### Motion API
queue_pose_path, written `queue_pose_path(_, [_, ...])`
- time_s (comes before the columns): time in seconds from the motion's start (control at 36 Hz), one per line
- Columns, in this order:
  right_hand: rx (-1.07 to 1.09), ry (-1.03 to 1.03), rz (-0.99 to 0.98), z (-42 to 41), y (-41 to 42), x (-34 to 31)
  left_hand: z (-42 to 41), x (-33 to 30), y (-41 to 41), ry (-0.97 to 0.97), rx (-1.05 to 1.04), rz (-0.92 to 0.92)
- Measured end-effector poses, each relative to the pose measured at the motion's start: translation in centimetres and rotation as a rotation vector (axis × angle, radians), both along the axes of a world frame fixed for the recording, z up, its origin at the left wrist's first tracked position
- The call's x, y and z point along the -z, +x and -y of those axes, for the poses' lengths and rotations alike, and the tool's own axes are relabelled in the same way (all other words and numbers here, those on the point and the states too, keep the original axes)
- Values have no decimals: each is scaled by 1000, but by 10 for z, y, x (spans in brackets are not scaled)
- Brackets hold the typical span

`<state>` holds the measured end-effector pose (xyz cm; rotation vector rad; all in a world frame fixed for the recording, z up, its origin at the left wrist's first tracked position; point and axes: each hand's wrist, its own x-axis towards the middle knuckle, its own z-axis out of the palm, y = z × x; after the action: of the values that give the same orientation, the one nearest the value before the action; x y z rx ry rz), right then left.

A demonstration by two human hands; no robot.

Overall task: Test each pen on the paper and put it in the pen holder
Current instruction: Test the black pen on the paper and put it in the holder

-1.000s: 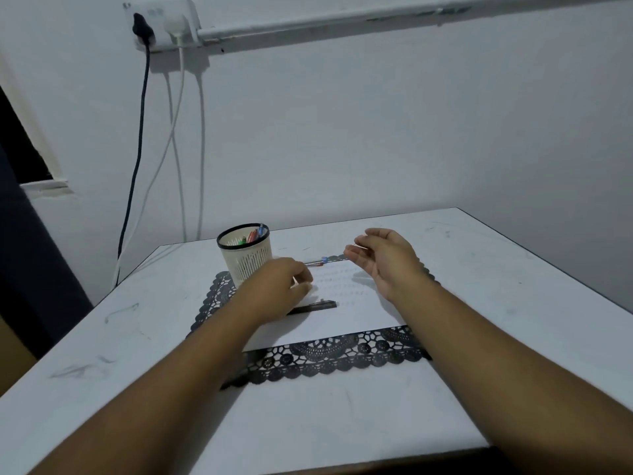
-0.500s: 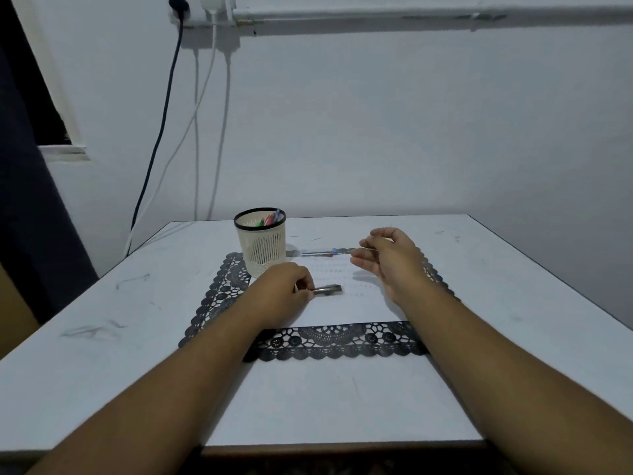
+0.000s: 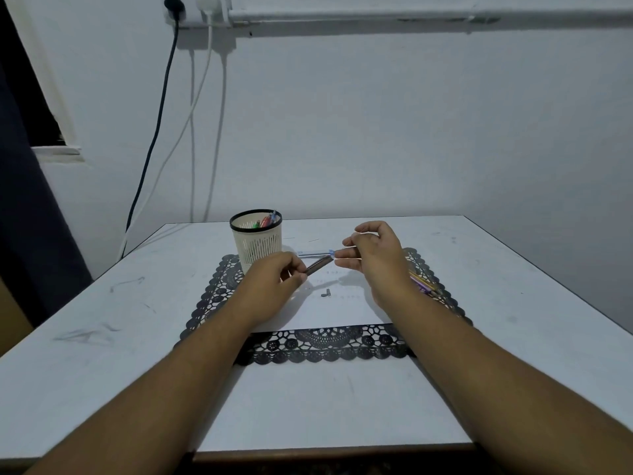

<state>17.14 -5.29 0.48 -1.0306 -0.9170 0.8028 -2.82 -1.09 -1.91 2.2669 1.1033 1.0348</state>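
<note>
Two hands: left (image 3: pixel 274 275) pinches dark slim pen (image 3: pixel 318 265); right (image 3: pixel 371 255) curled, contents unclear.

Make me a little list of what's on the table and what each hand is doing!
left hand: grips a dark pen, lifted off the paper
right hand: fingers curled at the dark pen's far end
blue pen: lies behind the hands
holder: upright on the mat, pens inside
more pens: on the mat beside the right wrist
small dark bit: on the paper
</note>
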Motion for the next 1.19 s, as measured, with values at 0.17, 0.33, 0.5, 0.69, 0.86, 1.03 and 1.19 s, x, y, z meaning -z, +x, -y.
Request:
queue_pose_path(0.17, [-11, 23, 2, 0, -1, 2, 3, -2, 0, 4, -8, 6])
queue_pose_path(0.33, [12, 51, -13, 2, -3, 0, 7, -3, 0, 11, -15, 22])
queue_pose_path(0.5, [30, 89, -23, 2, -2, -2, 11, -6, 1, 28, -22, 28])
queue_pose_path(0.69, [13, 73, 21, 3, -7, 1, 13, -8, 1, 42, -36, 27])
queue_pose_path(0.86, [22, 68, 57, 4, -6, 1, 14, -10, 2, 50, -40, 35])
queue_pose_path(1.03, [20, 51, 139, 5, -7, 3, 14, -8, 1, 38, -34, 49])
queue_pose_path(1.19, [27, 65, 198, 5, -7, 4, 14, -8, 1, 33, -41, 59])
